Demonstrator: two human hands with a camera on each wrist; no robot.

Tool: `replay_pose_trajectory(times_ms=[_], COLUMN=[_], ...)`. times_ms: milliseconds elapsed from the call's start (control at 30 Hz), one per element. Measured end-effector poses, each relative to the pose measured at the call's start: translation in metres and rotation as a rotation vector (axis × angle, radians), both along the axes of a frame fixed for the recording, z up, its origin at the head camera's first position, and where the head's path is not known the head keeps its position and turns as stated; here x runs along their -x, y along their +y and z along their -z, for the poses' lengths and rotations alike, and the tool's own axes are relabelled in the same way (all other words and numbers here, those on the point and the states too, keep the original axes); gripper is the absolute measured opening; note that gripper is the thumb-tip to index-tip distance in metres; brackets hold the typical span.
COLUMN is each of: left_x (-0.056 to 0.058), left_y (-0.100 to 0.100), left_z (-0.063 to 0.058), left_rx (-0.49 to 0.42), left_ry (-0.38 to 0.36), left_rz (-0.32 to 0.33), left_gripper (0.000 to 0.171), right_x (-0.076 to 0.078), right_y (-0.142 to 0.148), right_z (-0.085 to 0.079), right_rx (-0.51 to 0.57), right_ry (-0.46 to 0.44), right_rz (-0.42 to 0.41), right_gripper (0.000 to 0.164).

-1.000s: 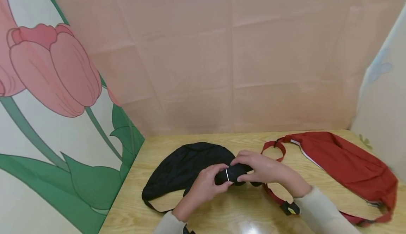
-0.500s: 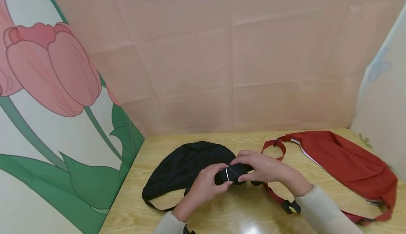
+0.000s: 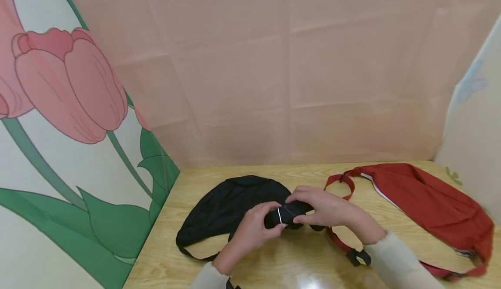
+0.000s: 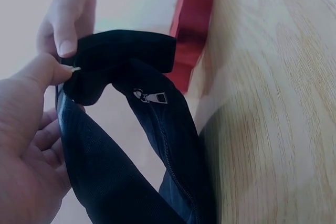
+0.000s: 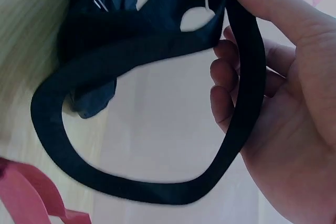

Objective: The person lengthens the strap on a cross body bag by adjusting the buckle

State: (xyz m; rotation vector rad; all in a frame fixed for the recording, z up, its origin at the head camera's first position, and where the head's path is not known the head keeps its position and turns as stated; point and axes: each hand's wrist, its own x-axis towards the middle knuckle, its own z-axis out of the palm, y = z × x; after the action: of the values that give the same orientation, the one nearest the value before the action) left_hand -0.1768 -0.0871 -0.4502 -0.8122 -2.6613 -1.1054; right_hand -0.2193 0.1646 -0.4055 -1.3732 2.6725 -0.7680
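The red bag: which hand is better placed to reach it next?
Likely the right hand: it is nearer the red bag than the left hand is, though both now hold the black strap.

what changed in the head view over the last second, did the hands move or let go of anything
Nothing clearly moved, and nothing was taken hold of or let go; the head view itself only shifts slightly. The left hand and right hand still pinch the black strap. The black bag and red bag stayed in place.
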Motion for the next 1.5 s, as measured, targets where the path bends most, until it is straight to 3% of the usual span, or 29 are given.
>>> replay_pose_trajectory(times_ms=[400, 633, 800, 967, 1200, 1500], left_x=[-0.0018, -0.0011, -0.0015, -0.0014, -0.0027, -0.0012], left_y=[-0.0008, -0.0018, -0.0025, -0.0030, -0.0025, -0.0025], left_z=[-0.0008, 0.0009, 0.0009, 0.0014, 0.0006, 0.0018], left_rx=[-0.005, -0.024, -0.026, -0.010, 0.000, 0.002], left_ry=[-0.058, -0.053, -0.058, -0.041, -0.043, 0.009], left_rz=[-0.014, -0.004, -0.010, -0.015, -0.026, -0.015], left_gripper=[0.045, 0.044, 0.044, 0.044, 0.043, 0.043], right_x=[0.0010, 0.0014, 0.0017, 0.0023, 0.0013, 0.0012], right_y=[0.0070, 0.0015, -0.0021, 0.0025, 0.0078, 0.0022], right_z=[0.0000, 0.0006, 0.0015, 0.0009, -0.0040, -0.0036], right_rx=[0.013, -0.012, -0.032, -0.033, -0.034, -0.044], right_ry=[-0.011, 0.010, 0.001, 0.013, -0.028, 0.024], right_rz=[0.023, 0.011, 0.011, 0.026, 0.038, -0.001], right_gripper=[0.038, 0.049, 0.042, 0.038, 0.044, 0.043])
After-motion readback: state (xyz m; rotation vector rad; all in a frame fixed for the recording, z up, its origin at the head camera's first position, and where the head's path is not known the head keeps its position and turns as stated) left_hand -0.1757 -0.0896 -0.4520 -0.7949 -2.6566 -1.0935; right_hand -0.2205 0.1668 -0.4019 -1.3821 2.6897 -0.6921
